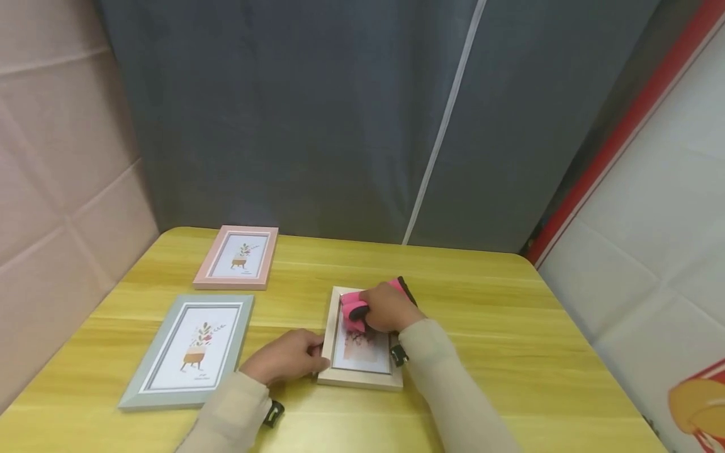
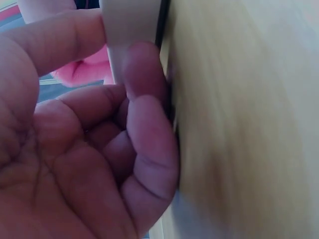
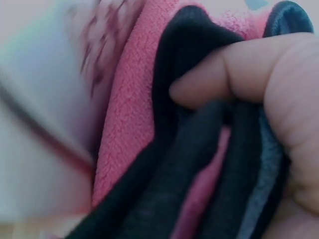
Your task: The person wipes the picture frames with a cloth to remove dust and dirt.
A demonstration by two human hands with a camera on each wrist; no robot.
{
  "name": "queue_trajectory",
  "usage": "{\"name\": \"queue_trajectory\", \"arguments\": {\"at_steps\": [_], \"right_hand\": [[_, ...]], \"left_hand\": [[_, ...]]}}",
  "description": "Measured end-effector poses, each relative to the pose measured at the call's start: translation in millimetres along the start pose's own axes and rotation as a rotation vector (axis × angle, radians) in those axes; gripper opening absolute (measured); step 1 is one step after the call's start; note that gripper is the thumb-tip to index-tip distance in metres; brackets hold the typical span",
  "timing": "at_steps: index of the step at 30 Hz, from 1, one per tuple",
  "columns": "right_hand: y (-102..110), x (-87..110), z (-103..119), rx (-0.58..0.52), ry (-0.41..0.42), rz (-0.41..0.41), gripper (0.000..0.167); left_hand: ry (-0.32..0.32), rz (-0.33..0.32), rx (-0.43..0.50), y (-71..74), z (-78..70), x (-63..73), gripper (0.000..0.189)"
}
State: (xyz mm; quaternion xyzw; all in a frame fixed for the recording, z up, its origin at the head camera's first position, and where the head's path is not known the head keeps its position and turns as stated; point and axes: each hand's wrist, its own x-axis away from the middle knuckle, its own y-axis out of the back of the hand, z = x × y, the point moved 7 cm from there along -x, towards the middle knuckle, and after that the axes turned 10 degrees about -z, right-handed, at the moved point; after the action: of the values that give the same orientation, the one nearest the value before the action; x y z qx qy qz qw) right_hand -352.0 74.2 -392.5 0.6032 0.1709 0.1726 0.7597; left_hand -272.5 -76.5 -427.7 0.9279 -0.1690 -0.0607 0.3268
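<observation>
A cream picture frame (image 1: 359,377) with a floral print lies flat on the wooden table. At its left edge my left hand (image 1: 289,357) grips the frame, thumb on the face side and curled fingers against the outer side, as the left wrist view shows. My right hand (image 1: 391,307) holds a bunched pink cloth (image 1: 352,308) with dark edging against the upper part of the picture. In the right wrist view the fluffy pink cloth (image 3: 129,109) lies over the print, its black edging folded under my thumb. Part of the print is hidden by the cloth and hand.
To the left, a grey-green picture frame (image 1: 192,400) lies on the table (image 1: 487,352), and a pink picture frame (image 1: 231,285) lies behind it. A dark grey curtain (image 1: 294,126) hangs beyond the far edge. Pale panels stand at both sides.
</observation>
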Motion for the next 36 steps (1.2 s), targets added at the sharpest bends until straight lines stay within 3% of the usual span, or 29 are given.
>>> {"name": "queue_trajectory", "arguments": {"at_steps": [8, 15, 21, 25, 30, 36], "right_hand": [[-6, -9.9, 16, -0.093, 0.145, -0.017, 0.018], [-1, -1.9, 19, -0.148, 0.179, -0.053, 0.019], [16, 25.8, 26, -0.231, 0.186, -0.155, 0.015], [21, 51.1, 42, -0.23, 0.246, -0.189, 0.015], [10, 78.2, 63, -0.198, 0.323, -0.113, 0.021], [-5, 89.6, 81, -0.024, 0.389, -0.062, 0.03]], "left_hand": [[-0.033, 0.012, -0.043, 0.5, -0.7, -0.4, 0.023], [-0.003, 0.009, 0.004, 2.0, 2.0, -1.6, 0.023], [0.003, 0.017, 0.006, 1.7, 3.1, -1.1, 0.02], [0.032, 0.042, -0.038, 3.0, 5.8, 4.0, 0.03], [0.082, 0.054, -0.072, 4.1, 10.8, 6.5, 0.032], [0.152, 0.021, -0.189, 7.7, 13.7, 8.1, 0.039]]}}
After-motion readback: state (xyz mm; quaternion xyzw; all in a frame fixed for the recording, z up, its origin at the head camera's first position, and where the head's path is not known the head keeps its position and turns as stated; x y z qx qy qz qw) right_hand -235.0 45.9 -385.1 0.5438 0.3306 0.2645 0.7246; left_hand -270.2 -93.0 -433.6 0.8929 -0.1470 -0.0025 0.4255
